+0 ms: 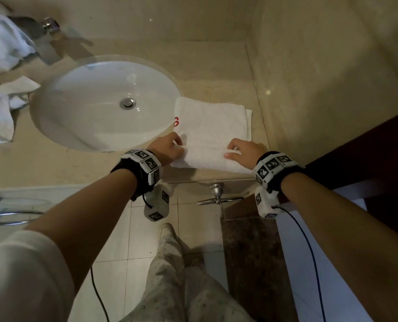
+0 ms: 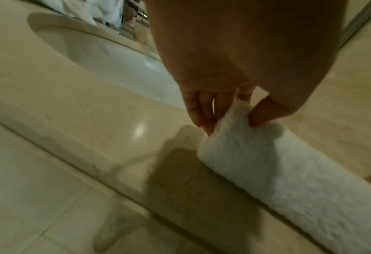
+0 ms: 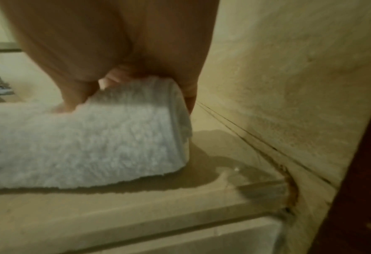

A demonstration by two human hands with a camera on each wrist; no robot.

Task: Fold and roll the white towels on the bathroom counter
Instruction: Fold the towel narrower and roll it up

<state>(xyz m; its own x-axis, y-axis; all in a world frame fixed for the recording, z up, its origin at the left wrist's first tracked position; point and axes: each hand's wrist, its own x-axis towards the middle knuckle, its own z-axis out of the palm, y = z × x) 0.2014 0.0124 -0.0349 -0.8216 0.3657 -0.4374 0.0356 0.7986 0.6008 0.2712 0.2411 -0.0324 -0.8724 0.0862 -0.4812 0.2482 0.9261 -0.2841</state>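
Observation:
A folded white towel [image 1: 210,126] lies on the beige counter [image 1: 53,163] to the right of the sink, its near end turned over into a thick roll [image 1: 207,159]. My left hand [image 1: 170,147] pinches the roll's left end [image 2: 234,123] between thumb and fingers. My right hand [image 1: 242,151] grips the roll's right end [image 3: 136,120], fingers curled over the top and thumb pressed on the terry. The far part of the towel lies flat, with red lettering at its left edge.
The round white sink [image 1: 105,105] sits left of the towel. A heap of loose white towels [image 1: 0,77] lies at the far left by the chrome tap [image 1: 50,25]. A beige wall [image 1: 332,77] stands close on the right. A chrome bar [image 1: 218,199] sticks out below the counter's edge.

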